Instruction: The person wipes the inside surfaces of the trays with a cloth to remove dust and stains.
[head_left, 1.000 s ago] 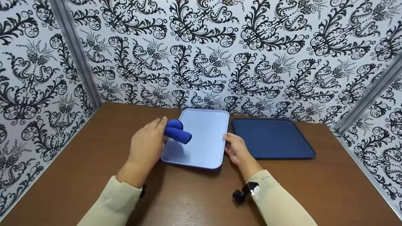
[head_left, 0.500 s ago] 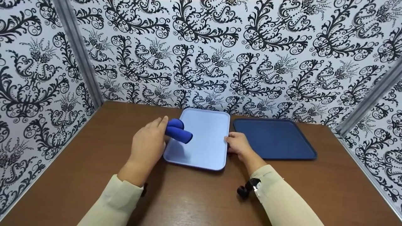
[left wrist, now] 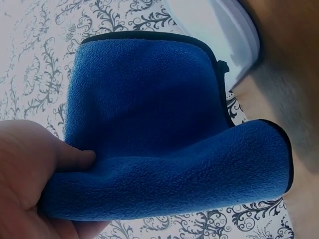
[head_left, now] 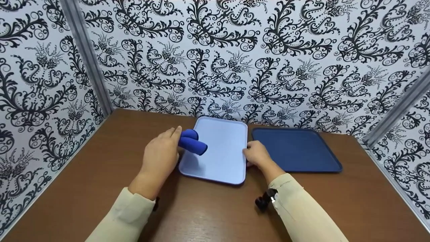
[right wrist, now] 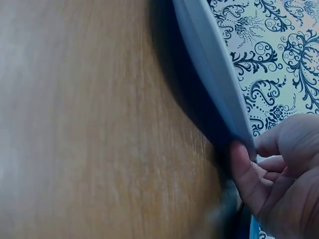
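Observation:
A folded blue cloth [left wrist: 149,99] with black edging is gripped in my left hand [head_left: 159,154], its thumb pressing on one fold. In the head view, two rolled ends of this cloth [head_left: 193,145] stick out above the left side of a light blue tray [head_left: 223,151]. My right hand [head_left: 258,154] pinches the tray's right rim between thumb and fingers. The right wrist view shows the tray's edge [right wrist: 219,64] from the side, with the right hand's thumb [right wrist: 244,169] on one face of it. The cloth's gripped part is hidden behind the left hand.
A dark blue tray [head_left: 297,149] lies on the brown table [head_left: 201,211] just right of the light one. Patterned walls [head_left: 215,60] stand behind and on both sides. A small black camera [head_left: 263,201] is strapped at the right wrist.
The right hand has slid slightly up the light tray's rim, and its fingers are more curled. The whole head view has shifted a little; the left hand still holds the cloth.

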`<act>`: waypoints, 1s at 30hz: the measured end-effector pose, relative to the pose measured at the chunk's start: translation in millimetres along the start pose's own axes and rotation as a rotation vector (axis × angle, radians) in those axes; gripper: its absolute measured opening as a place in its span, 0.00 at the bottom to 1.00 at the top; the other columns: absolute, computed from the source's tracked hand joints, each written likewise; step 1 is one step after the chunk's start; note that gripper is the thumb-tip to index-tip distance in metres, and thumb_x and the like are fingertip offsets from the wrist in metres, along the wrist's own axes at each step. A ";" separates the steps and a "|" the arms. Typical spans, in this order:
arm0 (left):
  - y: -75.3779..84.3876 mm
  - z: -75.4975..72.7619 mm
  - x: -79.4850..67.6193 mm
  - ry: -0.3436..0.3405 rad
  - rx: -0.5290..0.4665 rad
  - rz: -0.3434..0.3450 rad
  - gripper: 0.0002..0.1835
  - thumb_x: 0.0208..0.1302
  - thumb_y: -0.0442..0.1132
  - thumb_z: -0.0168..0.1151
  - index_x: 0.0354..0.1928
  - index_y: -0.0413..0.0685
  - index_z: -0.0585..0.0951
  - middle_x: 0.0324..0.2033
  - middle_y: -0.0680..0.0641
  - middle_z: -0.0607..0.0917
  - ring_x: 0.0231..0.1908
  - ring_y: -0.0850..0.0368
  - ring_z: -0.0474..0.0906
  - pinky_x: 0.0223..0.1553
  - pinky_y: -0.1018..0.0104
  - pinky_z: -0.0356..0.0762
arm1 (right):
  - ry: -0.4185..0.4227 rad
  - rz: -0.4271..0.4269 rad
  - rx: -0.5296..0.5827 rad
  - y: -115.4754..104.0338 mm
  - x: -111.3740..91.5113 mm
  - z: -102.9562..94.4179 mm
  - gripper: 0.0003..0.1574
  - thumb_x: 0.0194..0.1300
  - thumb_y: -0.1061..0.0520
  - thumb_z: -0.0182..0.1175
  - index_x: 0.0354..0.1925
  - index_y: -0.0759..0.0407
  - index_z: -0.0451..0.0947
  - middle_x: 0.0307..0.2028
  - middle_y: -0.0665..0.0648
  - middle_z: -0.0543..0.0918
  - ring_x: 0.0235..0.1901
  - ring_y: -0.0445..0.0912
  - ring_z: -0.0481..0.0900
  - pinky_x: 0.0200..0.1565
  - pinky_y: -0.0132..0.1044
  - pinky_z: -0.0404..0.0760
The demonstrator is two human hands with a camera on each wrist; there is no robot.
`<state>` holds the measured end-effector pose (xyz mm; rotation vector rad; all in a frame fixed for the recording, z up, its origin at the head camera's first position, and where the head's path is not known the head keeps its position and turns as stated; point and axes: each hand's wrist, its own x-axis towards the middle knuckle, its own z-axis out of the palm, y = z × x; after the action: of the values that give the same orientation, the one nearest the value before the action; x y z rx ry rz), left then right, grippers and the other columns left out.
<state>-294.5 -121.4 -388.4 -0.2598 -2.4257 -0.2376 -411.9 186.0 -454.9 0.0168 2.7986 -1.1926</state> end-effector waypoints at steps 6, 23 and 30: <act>-9.1 3.6 2.6 -0.056 -0.021 -0.040 0.29 0.57 0.28 0.70 0.64 0.41 0.82 0.56 0.37 0.88 0.52 0.38 0.87 0.50 0.45 0.86 | 0.013 -0.015 -0.147 2.2 -0.7 -2.8 0.12 0.69 0.62 0.52 0.37 0.66 0.82 0.26 0.60 0.82 0.14 0.43 0.79 0.20 0.34 0.83; -43.5 11.3 45.9 -0.098 -0.067 -0.039 0.35 0.58 0.26 0.66 0.70 0.41 0.76 0.61 0.37 0.84 0.57 0.36 0.83 0.54 0.42 0.84 | 0.051 -0.020 -0.271 0.5 -2.9 -2.2 0.12 0.74 0.59 0.54 0.39 0.64 0.82 0.29 0.61 0.85 0.17 0.46 0.82 0.23 0.36 0.82; -65.1 21.5 37.2 -0.158 -0.051 0.104 0.30 0.64 0.26 0.63 0.69 0.39 0.76 0.62 0.35 0.83 0.60 0.35 0.82 0.62 0.43 0.80 | 0.051 -0.029 -0.330 0.7 -3.9 -3.8 0.20 0.76 0.57 0.53 0.57 0.66 0.81 0.44 0.65 0.88 0.26 0.48 0.84 0.33 0.40 0.83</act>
<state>-351.7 -174.4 -387.2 -0.4416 -2.5556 -0.2397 -408.2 189.4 -452.4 -0.0187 3.0118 -0.7304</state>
